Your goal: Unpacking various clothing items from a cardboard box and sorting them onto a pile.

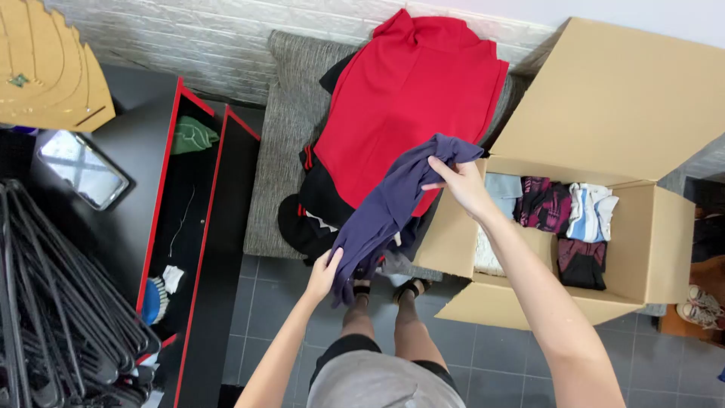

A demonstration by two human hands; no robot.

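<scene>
Purple garment held diagonally, both hands gripping

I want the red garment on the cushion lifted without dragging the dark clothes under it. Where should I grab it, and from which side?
Probably by the collar end of the red garment, near the wall, reaching from above. It lies flat and spread, topmost on the pile, and that end is bare, while the purple garment covers its near edge.

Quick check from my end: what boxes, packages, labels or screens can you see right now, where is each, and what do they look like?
Cardboard box: right, on the floor, plain brown, flaps open, folded clothes inside.
Dark glossy slab: left, on the black shelf, rectangular, reflecting light; possibly a screen or a mirror, cannot tell.
No labels or signs visible.
</scene>
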